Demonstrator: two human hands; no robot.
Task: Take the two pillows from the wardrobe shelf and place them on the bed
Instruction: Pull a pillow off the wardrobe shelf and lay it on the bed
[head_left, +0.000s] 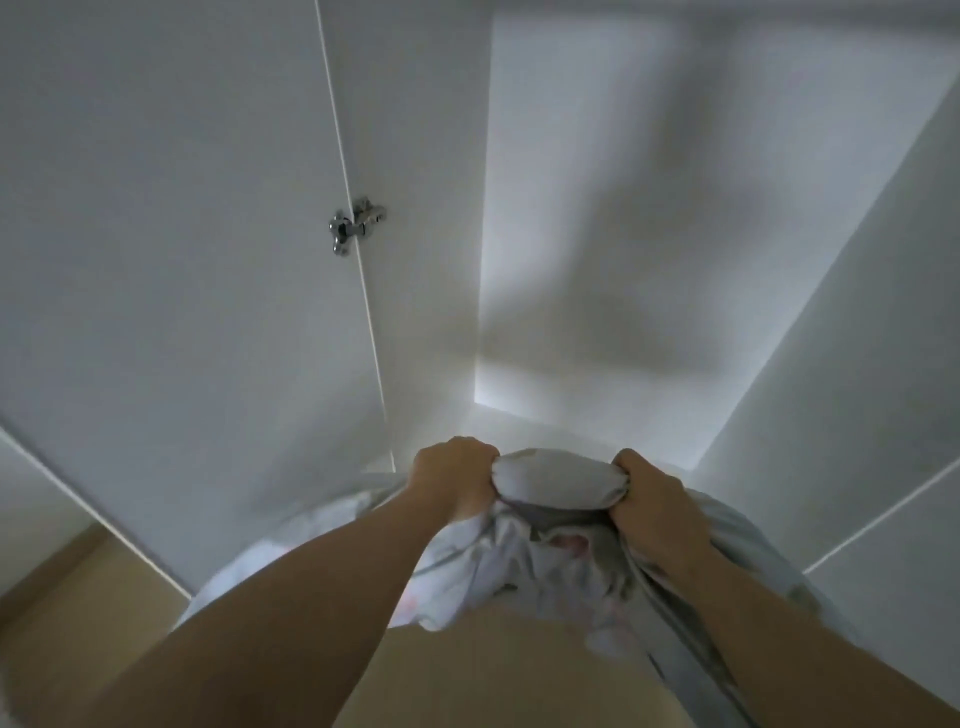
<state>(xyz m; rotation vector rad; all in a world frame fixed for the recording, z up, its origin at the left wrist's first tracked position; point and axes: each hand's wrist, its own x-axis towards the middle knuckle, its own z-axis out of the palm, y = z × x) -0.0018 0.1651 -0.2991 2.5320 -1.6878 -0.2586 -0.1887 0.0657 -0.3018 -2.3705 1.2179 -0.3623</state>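
Note:
I hold a soft bundle of pale grey and white pillows (556, 480) in front of the white wardrobe (597, 260). My left hand (452, 480) grips the left end of the top pillow. My right hand (652, 499) grips its right end. More crumpled pale fabric with faint pink marks (524, 577) hangs below my hands; I cannot tell whether it is a second pillow. The wardrobe shelf (519, 428) is just behind the bundle, its surface bare where visible. The bed is out of view.
The open wardrobe door (171, 234) stands at the left, with a metal hinge (356, 223) on its edge. A white side panel (857, 338) rises on the right. Beige floor (78, 597) shows at the lower left.

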